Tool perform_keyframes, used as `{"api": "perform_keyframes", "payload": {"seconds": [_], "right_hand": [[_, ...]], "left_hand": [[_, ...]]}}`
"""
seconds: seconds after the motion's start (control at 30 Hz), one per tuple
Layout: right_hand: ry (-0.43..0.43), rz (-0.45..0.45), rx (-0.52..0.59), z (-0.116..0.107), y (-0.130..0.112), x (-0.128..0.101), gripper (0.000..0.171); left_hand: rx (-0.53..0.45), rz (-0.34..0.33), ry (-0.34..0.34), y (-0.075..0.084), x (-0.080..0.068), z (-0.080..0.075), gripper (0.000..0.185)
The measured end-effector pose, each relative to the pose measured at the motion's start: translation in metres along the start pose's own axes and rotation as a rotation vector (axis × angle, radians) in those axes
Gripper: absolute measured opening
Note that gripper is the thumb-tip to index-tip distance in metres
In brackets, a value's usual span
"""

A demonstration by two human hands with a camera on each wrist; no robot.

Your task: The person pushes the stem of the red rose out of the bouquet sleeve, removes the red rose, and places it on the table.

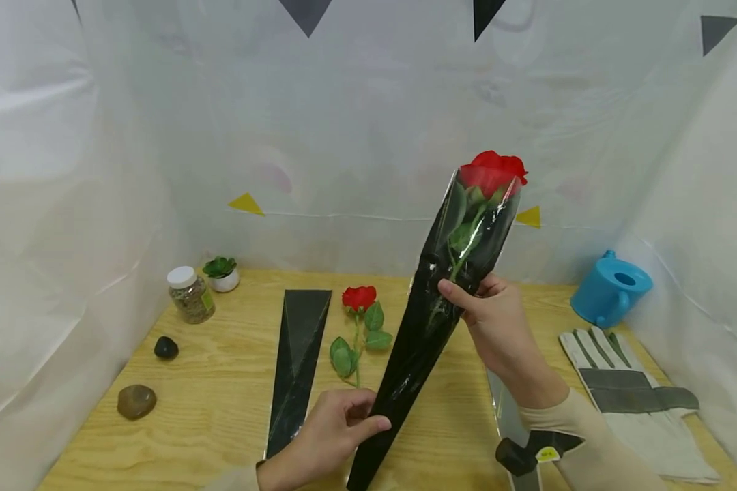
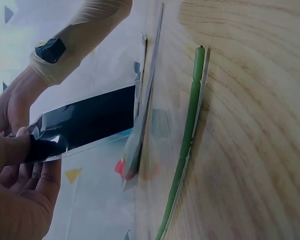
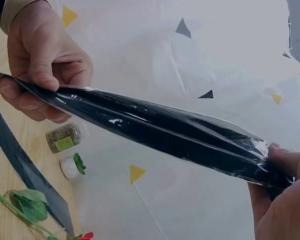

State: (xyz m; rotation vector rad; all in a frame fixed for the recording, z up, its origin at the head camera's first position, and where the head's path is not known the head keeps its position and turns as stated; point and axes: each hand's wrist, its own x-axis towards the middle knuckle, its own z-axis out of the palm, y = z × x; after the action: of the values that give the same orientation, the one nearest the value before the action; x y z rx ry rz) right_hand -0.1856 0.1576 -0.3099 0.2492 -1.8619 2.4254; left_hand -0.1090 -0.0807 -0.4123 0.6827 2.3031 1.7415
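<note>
Both my hands hold a black plastic flower sleeve, tilted with its narrow end low at the left. Inside it is a red rose, its bloom standing out of the clear-fronted wide end. My right hand grips the sleeve below the bloom, thumb in front. Lower down, my left hand pinches the narrow part, seen closely in the right wrist view. Another red rose lies on the table behind my left hand; its green stem shows in the left wrist view. Left of it is a flat black sleeve.
Left on the wooden table are a jar, a small potted plant, a black stone and a brown stone. Rightward are a blue watering can, gloves and a greyish strip partly under my right arm.
</note>
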Motion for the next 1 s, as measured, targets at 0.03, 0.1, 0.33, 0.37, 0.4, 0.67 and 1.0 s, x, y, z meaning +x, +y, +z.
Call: {"api": "perform_keyframes", "payload": {"seconds": [0.03,0.1,0.33,0.37,0.4,0.67,1.0], "right_hand": [[-0.011,0.004,0.018,0.0,0.0,0.0,0.03],[-0.04,0.013,0.037,-0.001,-0.001,0.0,0.018],[-0.132,0.034,0.073,-0.004,-0.007,0.001,0.021],[-0.135,0.033,0.074,-0.005,-0.008,0.001,0.022],[-0.141,0.029,0.075,-0.005,-0.009,0.001,0.025],[-0.085,-0.059,0.016,0.001,-0.006,-0.001,0.029],[0.0,-0.122,-0.18,0.009,0.009,-0.005,0.017]], "left_hand": [[0.0,0.007,-0.004,-0.001,0.0,0.0,0.024],[-0.002,0.017,-0.016,-0.003,0.001,0.0,0.029],[-0.025,-0.04,-0.068,-0.008,-0.001,-0.008,0.038],[-0.019,-0.049,-0.067,-0.008,-0.001,-0.009,0.038],[-0.013,-0.054,-0.062,-0.008,-0.001,-0.011,0.038],[0.069,0.025,-0.012,-0.003,0.004,-0.014,0.042],[0.117,-0.006,0.043,0.0,0.005,-0.018,0.053]]}}
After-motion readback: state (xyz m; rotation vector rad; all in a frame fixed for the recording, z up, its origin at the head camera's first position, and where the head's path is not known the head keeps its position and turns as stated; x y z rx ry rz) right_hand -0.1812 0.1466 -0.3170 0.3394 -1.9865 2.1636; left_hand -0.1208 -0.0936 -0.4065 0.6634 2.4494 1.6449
